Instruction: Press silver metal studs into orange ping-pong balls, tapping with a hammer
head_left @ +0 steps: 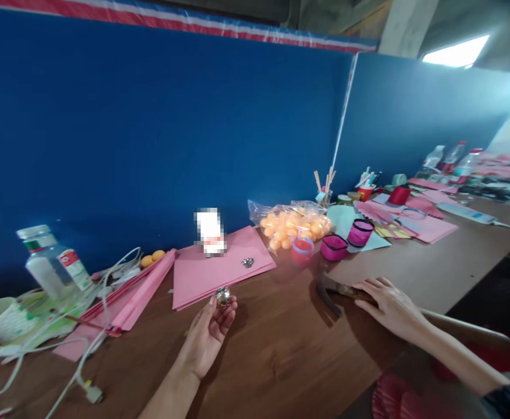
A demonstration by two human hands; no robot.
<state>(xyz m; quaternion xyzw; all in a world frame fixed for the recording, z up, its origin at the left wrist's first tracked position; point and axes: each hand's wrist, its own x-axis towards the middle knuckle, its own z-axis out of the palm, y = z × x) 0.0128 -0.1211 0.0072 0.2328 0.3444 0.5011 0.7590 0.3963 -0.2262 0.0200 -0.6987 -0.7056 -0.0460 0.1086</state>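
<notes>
My left hand (pixel 206 340) is raised over the brown table, its fingertips closed round a small shiny metallic ball (pixel 223 297). To the right, my right hand (pixel 392 307) grips the wooden handle of a hammer (pixel 346 290). The hammer's dark, curved head points left and lies on or just above the tabletop; I cannot tell which. Pink paper sheets (pixel 193 270) lie beyond the ball, with a little pile of small shiny metal bits (pixel 248 263) on them. Also on the paper stands a white object (pixel 211 233), blurred out.
A clear bag of orange balls (pixel 287 224) sits behind a red cup (pixel 302 251) and two magenta containers (pixel 334 247). Plastic bottles (pixel 45 262) and white cables (pixel 102 302) crowd the left. Paper, a power strip (pixel 466 213) and bottles line the right. A blue partition (pixel 150 128) closes the back.
</notes>
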